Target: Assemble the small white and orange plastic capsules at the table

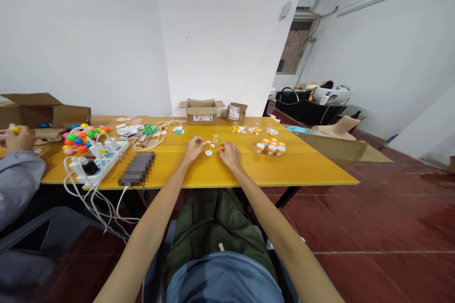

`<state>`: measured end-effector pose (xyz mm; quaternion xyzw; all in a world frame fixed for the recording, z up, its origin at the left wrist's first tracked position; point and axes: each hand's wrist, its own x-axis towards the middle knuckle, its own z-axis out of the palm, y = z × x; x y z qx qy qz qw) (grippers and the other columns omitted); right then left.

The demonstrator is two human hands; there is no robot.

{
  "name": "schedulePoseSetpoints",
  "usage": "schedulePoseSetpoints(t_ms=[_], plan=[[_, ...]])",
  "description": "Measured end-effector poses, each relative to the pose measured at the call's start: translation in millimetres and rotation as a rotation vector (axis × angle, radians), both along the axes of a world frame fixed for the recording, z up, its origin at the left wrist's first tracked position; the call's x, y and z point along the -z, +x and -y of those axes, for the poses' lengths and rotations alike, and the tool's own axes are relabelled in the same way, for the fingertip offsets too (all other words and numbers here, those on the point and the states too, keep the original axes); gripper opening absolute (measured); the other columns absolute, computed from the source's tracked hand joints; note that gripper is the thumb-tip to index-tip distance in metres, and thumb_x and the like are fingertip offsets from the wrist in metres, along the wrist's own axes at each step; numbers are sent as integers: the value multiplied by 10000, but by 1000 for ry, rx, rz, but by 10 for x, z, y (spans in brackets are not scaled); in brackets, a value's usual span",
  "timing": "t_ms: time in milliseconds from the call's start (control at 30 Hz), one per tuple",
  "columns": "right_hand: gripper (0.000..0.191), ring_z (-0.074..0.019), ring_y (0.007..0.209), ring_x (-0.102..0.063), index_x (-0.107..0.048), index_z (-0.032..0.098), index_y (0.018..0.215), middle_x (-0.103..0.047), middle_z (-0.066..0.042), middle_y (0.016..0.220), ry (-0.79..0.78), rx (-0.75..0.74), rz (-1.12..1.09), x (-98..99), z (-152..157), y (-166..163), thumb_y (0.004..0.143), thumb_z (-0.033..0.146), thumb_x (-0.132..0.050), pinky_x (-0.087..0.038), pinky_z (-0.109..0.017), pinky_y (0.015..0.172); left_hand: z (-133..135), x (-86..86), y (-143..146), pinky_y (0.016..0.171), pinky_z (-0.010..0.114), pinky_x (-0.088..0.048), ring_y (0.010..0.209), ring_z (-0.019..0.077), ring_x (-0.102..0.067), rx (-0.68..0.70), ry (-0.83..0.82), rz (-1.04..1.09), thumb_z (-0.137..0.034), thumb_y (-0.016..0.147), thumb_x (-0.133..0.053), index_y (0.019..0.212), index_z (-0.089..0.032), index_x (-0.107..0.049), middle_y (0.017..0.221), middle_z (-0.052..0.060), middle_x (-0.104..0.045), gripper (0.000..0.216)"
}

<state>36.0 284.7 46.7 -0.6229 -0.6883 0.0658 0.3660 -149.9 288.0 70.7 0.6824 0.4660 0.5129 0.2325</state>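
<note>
Right grip (230,155) pinches an orange piece (221,147), a white disc (208,153) just left.

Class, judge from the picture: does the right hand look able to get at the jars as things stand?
Probably yes: the jars stand to the right of the right hand, with only tabletop showing between. It seems to hold an orange piece, which might need putting down first.

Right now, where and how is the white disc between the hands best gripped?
Probably by opposite edges of the white disc, coming down from the near side: it looks round and thin, lies flat on the table, and small pieces sit behind it.
</note>
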Motion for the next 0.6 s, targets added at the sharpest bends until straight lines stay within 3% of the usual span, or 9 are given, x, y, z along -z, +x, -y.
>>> schedulePoseSetpoints(t_ms=[167, 300, 500, 600], plan=[[80, -255, 1013, -657, -710, 244, 878, -737, -87, 1041, -4, 1, 18, -68, 59, -9, 841, 219, -644, -477, -349, 878, 9, 9, 22, 924, 348, -505, 912, 186, -644, 98, -50, -12, -113, 733, -592, 877, -197, -655, 900, 14, -709, 178], [92, -231, 920, -673, -696, 242, 830, -748, -69, 961, 47, -26, -122, -75, 57, -30, 865, 287, -624, -488, -320, 813, 5, 38, 21, 945, 363, -506, 952, 198, -641, 178, -91, -49, -154, 735, -611, 924, -199, -659, 956, 19, -708, 200], [273, -201, 685, -641, -632, 227, 708, -684, -15, 672, 110, -234, -474, -25, -32, -19, 888, 413, -546, -500, -300, 676, 57, 47, 42, 1004, 408, -482, 1052, 259, -628, 213, -52, -286, -249, 689, -733, 962, -215, -672, 1045, 53, -697, 283], [324, -187, 647, -636, -622, 220, 697, -677, -9, 655, 99, -350, -620, -8, -56, -5, 861, 493, -562, -513, -294, 642, 67, 56, 40, 1007, 420, -479, 1058, 276, -625, 193, -12, -367, -278, 674, -757, 966, -223, -680, 1030, 59, -697, 307]])
